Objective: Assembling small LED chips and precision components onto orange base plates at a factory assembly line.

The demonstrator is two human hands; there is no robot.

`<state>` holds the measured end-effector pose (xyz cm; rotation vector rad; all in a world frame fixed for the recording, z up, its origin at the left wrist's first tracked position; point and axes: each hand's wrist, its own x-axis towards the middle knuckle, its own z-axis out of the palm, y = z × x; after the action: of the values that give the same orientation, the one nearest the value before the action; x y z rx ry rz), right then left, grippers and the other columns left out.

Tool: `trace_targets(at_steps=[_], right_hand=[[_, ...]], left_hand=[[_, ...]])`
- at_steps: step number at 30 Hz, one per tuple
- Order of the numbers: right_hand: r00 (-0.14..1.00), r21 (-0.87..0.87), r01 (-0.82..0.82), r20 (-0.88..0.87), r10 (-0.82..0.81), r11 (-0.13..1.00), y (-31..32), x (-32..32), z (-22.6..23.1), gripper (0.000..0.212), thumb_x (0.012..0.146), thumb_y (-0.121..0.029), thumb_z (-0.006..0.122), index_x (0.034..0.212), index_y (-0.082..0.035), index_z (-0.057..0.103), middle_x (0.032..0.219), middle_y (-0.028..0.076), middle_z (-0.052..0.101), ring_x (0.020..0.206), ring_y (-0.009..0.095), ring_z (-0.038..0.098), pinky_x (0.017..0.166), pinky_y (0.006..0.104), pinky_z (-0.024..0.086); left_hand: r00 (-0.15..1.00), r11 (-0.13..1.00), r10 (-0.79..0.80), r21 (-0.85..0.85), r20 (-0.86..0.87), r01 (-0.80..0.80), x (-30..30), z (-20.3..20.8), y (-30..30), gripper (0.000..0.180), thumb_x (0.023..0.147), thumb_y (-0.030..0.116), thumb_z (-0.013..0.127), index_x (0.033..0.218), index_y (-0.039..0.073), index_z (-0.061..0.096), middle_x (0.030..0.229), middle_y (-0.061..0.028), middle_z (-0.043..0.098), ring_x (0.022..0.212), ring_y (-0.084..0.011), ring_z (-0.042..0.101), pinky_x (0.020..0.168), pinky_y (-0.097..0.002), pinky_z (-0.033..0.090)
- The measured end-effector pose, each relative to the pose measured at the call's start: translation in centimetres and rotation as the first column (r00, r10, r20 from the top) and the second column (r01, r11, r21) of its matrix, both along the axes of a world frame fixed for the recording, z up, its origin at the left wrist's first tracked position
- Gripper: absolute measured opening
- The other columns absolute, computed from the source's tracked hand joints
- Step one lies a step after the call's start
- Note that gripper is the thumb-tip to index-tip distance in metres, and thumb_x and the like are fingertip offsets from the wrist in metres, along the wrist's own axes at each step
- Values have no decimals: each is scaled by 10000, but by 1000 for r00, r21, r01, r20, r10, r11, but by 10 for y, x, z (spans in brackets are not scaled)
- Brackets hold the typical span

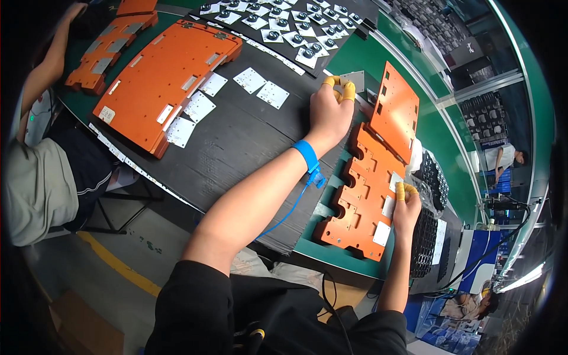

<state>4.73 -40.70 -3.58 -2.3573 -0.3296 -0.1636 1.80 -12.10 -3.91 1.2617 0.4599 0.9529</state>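
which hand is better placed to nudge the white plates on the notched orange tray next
Probably the right: the right hand is at the tray's edge, fingertips close to its white plates. The left hand is farther away, its fingertips by a grey plate.

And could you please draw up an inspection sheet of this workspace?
Surface: black mat on part of a green bench.
Job's things: orange base with small white plates along its right side; orange panel at its far end.
Clutter: loose white plates beside a large orange board; plates bearing black round parts beyond.
Grips: left grip at a grey plate, right grip at the small white plates; hold unclear for both.
Cables: blue cord from the blue wrist strap; black cable near the lap.
Surroundings: co-worker at left, yellow floor line, black perforated tray at right.
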Motion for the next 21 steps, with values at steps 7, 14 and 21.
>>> trace_targets(at_steps=[7, 14, 21], right_hand=[[996, -32, -51, -74, 49, 998, -9, 10, 2, 323, 924, -269, 638, 930, 54, 617, 665, 13, 567, 623, 71, 462, 560, 259, 398], [932, 215, -40, -345, 114, 976, 8, 16, 37, 254, 943, -257, 616, 822, -34, 601, 637, -34, 524, 520, 35, 419, 460, 216, 318], [896, 154, -372, -201, 397, 916, 20, 15, 59, 200, 939, -177, 612, 834, -14, 565, 664, -19, 532, 550, 43, 457, 489, 204, 359]], left_hand=[[1000, 1000, 15, 11, 13, -15, 1, 4, -3, 241, 900, 178, 602, 965, -52, 570, 596, -132, 618, 532, -258, 610, 515, -366, 437], [999, 998, 42, 42, -8, -41, 1, 0, 1, 285, 905, 210, 619, 968, -64, 575, 522, -82, 570, 445, -169, 543, 451, -328, 386], [1000, 999, 6, 51, -13, -6, 2, 2, -2, 272, 903, 190, 619, 996, -63, 578, 582, -86, 617, 503, -150, 567, 479, -310, 409]])
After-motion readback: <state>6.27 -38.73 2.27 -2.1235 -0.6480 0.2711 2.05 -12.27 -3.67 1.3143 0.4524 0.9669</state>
